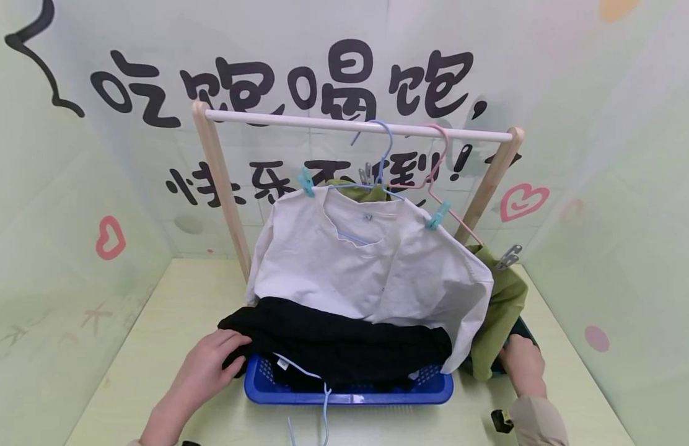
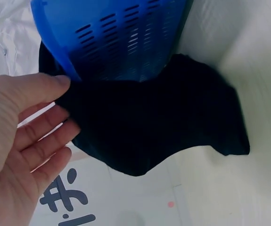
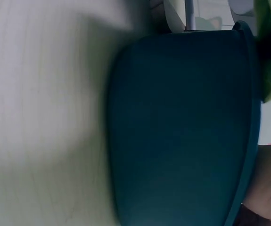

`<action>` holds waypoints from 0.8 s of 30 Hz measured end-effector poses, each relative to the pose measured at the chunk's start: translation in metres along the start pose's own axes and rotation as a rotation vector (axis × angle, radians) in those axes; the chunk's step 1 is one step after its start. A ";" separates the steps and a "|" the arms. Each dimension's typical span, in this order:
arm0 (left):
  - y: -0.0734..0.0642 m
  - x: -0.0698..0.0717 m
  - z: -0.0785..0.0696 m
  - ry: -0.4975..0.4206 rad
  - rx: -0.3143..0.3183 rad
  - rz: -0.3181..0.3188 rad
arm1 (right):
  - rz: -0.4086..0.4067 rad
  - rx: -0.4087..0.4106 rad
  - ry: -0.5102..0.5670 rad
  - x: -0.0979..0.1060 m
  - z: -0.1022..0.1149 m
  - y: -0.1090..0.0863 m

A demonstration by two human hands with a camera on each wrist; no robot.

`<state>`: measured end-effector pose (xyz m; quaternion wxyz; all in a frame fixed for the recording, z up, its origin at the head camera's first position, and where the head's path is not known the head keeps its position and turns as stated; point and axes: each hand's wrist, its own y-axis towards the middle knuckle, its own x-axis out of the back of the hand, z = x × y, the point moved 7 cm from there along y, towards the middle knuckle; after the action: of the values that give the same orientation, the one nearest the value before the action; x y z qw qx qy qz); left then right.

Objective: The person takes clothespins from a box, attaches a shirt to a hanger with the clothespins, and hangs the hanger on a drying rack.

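Note:
A black garment (image 1: 344,341) lies across the blue basket (image 1: 350,396), one end hanging over its left side. My left hand (image 1: 213,359) pinches that end at the edge between thumb and fingers; the left wrist view shows the thumb (image 2: 55,84) beside the basket wall (image 2: 126,42). My right hand (image 1: 523,359) reaches over the rim of a dark teal bin (image 3: 182,127) at the right, fingers hidden inside. A light blue hanger (image 1: 325,402) pokes out of the basket's front under the black garment.
A white shirt (image 1: 344,260) hangs on a blue hanger with teal clips (image 1: 438,215) from the rack's white bar (image 1: 322,124). Behind it hangs a green garment (image 1: 497,303) on a pink hanger with metal clips (image 1: 509,257). A small black object (image 1: 501,421) lies near the right wrist.

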<state>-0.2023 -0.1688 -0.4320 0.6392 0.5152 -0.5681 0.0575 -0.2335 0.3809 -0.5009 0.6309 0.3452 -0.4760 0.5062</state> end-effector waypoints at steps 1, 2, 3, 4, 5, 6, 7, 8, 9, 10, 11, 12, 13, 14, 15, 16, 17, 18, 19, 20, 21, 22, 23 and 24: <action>0.000 -0.001 0.000 -0.007 -0.002 -0.004 | 0.004 0.005 -0.003 -0.001 0.001 0.001; 0.000 -0.001 -0.001 -0.013 -0.004 -0.010 | 0.008 0.006 -0.004 -0.002 0.002 0.001; -0.001 -0.002 -0.001 -0.019 -0.005 -0.015 | 0.010 0.007 -0.005 -0.002 0.002 0.001; -0.001 -0.002 -0.001 -0.022 -0.007 -0.020 | 0.012 0.009 -0.009 -0.003 0.003 0.002; -0.001 -0.003 -0.001 -0.023 -0.009 -0.025 | 0.013 0.012 -0.013 -0.004 0.003 0.002; 0.000 -0.003 -0.001 -0.020 -0.012 -0.030 | 0.010 0.012 -0.014 -0.004 0.004 0.002; 0.000 -0.003 -0.002 -0.018 -0.018 -0.035 | 0.008 0.015 -0.016 -0.004 0.004 0.003; 0.001 -0.003 -0.002 -0.013 -0.023 -0.038 | 0.005 0.018 -0.019 -0.004 0.004 0.003; 0.001 -0.004 -0.003 -0.008 -0.026 -0.037 | 0.002 0.021 -0.023 -0.005 0.004 0.004; 0.002 -0.004 -0.003 -0.002 -0.030 -0.034 | -0.001 0.026 -0.026 -0.005 0.004 0.004; 0.002 -0.005 -0.004 0.004 -0.034 -0.030 | -0.002 0.028 -0.027 -0.005 0.003 0.005; 0.002 -0.005 -0.004 0.011 -0.037 -0.024 | -0.006 0.029 -0.028 -0.005 0.003 0.005; 0.002 -0.006 -0.003 0.015 -0.037 -0.018 | -0.006 0.032 -0.033 -0.005 0.004 0.006; 0.002 -0.006 -0.003 0.019 -0.033 -0.007 | -0.006 0.031 -0.035 -0.006 0.003 0.007; 0.002 -0.006 -0.001 0.026 -0.027 0.006 | -0.009 0.033 -0.039 -0.006 0.003 0.008; 0.002 -0.006 0.000 0.029 -0.026 0.014 | -0.008 0.033 -0.040 -0.006 0.003 0.009; 0.002 -0.006 0.001 0.034 -0.027 0.019 | -0.006 0.031 -0.042 -0.006 0.003 0.010; 0.002 -0.005 0.001 0.040 -0.027 0.024 | -0.003 0.030 -0.044 -0.007 0.002 0.012; 0.003 -0.005 0.002 0.048 -0.030 0.025 | 0.003 0.029 -0.044 -0.007 0.002 0.012; 0.004 -0.005 0.003 0.056 -0.034 0.023 | 0.010 0.025 -0.043 -0.008 0.001 0.013; 0.005 -0.005 0.003 0.064 -0.042 0.017 | 0.018 0.022 -0.039 -0.009 0.001 0.013; 0.006 -0.005 0.003 0.069 -0.054 0.005 | 0.028 0.016 -0.030 -0.010 0.001 0.014; 0.007 -0.005 0.004 0.080 -0.063 -0.003 | 0.037 0.013 -0.022 -0.011 0.001 0.014; 0.007 -0.006 0.004 0.093 -0.072 -0.012 | 0.042 0.013 -0.010 -0.011 0.002 0.013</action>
<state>-0.2119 -0.1655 -0.4327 0.6834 0.4921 -0.5362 0.0571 -0.2472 0.3793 -0.5118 0.6155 0.3417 -0.4831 0.5206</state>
